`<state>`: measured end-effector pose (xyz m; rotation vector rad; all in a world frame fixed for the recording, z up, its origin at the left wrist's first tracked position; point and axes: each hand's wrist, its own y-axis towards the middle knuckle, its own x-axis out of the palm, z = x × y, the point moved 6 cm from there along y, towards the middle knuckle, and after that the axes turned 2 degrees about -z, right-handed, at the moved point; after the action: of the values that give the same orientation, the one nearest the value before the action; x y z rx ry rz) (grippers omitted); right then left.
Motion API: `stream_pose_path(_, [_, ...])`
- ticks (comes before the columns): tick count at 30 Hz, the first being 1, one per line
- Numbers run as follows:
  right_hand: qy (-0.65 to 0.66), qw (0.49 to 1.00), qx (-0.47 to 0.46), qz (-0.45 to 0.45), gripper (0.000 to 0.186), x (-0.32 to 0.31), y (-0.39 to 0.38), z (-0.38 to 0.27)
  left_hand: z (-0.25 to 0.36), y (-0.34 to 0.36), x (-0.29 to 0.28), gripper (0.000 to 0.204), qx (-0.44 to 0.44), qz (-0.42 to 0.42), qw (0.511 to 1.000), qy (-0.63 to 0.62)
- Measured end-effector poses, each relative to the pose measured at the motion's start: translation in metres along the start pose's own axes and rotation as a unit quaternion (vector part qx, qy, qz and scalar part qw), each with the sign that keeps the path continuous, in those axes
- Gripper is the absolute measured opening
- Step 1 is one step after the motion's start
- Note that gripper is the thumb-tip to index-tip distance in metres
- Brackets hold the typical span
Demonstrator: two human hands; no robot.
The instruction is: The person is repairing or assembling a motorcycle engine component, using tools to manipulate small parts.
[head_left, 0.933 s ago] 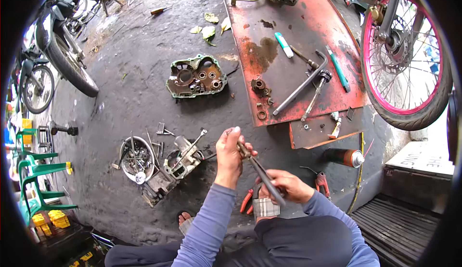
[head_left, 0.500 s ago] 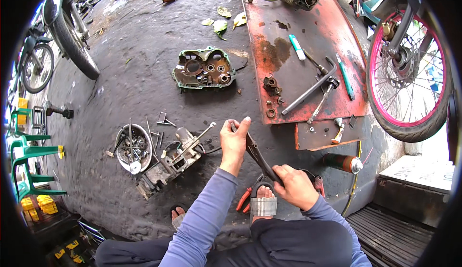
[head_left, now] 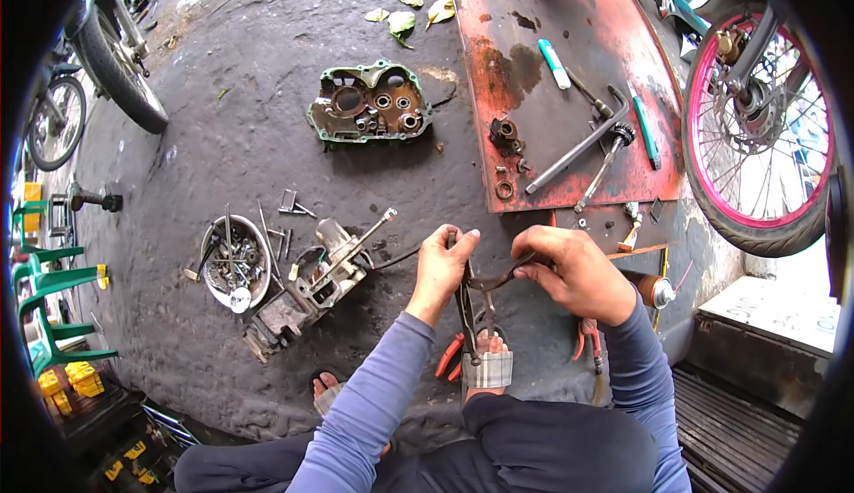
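L hand (head_left: 436, 271): ctr of frame; we've got fingers closed round the top of a long dark metal bar (head_left: 468, 315).
Bar: ctr, pointing down-frame, lower end over our sandalled foot (head_left: 489, 370).
R hand (head_left: 583, 271): right of ctr; we pinch a dark curved metal pc (head_left: 509, 274) btwn thumb & fingers, narrow grip. It reaches twd the bar; can't tell if they're one pc.
Pliers (head_left: 451, 355): red-handled, on the ground nr the foot, lower ctr.
Spray can (head_left: 660, 292): on its side, right of R hand, partly hidden.
Engine unit (head_left: 294, 315): lower left of ctr, beside a metal bowl (head_left: 268, 293) w/ small parts.
Crankcase half (head_left: 366, 111): upper ctr, open side up, green edge.
Red panel (head_left: 495, 168): upper right; we see a bent bar (head_left: 578, 142) & geared shaft (head_left: 605, 168) on it.
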<state>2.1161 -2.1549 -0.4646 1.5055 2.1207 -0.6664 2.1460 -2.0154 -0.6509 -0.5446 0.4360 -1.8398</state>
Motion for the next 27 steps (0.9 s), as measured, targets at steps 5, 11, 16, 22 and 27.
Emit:
stream_pose_path(5, [0.322, 0.927, 0.141, 0.135, 0.02, 0.036, -0.02, 0.026, -0.004, -0.008, 0.0, 0.02, -0.038, -0.016, 0.996, -0.075])
stream_pose_path(11, [0.315, 0.938, 0.137, 0.046, 0.045, 0.091, -0.05, 0.051, -0.009, -0.017, 0.017, 0.021, -0.098, -0.048, 0.986, -0.125])
stream_pose_path(16, [0.352, 0.929, 0.111, -0.035, 0.067, 0.087, -0.037, 0.034, -0.005, -0.019, 0.016, 0.022, -0.081, -0.043, 0.989, -0.112])
stream_pose_path(22, [0.13, 0.986, -0.076, 0.071, 0.059, 0.09, -0.03, 0.024, -0.003, -0.021, 0.025, 0.023, -0.12, -0.071, 0.978, -0.153])
stream_pose_path(27, [0.034, 0.986, -0.137, 0.085, 0.057, 0.089, -0.033, 0.019, 0.003, -0.018, 0.03, 0.023, -0.133, -0.103, 0.973, -0.157])
